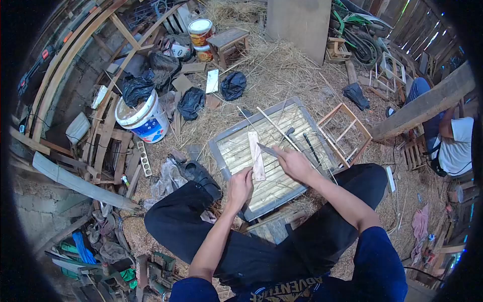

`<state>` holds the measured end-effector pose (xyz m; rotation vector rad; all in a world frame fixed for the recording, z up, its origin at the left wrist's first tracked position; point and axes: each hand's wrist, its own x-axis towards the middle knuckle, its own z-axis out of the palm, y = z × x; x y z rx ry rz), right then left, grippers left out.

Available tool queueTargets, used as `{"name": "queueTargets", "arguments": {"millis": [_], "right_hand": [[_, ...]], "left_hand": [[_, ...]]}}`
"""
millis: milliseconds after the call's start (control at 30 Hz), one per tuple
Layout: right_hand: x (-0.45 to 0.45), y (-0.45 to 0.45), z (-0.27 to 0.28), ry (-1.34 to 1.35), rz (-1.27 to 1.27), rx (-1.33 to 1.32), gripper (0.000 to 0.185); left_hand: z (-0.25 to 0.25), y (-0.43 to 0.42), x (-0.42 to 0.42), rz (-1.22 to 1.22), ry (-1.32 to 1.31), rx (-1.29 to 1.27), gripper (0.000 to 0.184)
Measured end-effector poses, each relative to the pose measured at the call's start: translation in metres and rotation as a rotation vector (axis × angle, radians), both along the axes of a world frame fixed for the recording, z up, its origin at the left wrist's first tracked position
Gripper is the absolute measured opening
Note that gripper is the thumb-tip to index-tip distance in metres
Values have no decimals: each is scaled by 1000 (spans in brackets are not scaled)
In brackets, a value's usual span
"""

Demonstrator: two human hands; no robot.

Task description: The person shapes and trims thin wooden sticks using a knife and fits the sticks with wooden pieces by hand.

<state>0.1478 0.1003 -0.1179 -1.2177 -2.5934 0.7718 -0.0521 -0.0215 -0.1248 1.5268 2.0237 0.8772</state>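
My right hand [297,165] is closed around a knife [269,150], its blade pointing left across a pale, flat wooden strip [255,156]. My left hand [240,186] is pinched shut by the lower left edge of that strip; whatever its fingers hold is too small to make out. Both hands are above a low slatted wooden table [234,157] with a grey frame, between my legs. Thin sticks [274,123] lie over the slats. To the right of the strip are a dark-headed tool [290,132] and a dark, slender pen-like object [311,150].
A small wooden frame [345,135] stands against the table's right side. A white bucket [143,118] is at the left, near black plastic bags [191,103]. Another person [453,143] sits at the right behind a wooden post [427,108]. Straw [282,70] covers the ground.
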Motion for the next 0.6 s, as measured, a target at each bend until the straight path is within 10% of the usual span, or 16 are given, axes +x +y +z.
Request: {"name": "queueTargets", "arguments": {"millis": [600], "right_hand": [[-6, -16, 1, -51, 98, 4, 38]], "left_hand": [[7, -6, -13, -20, 86, -60, 18]]}}
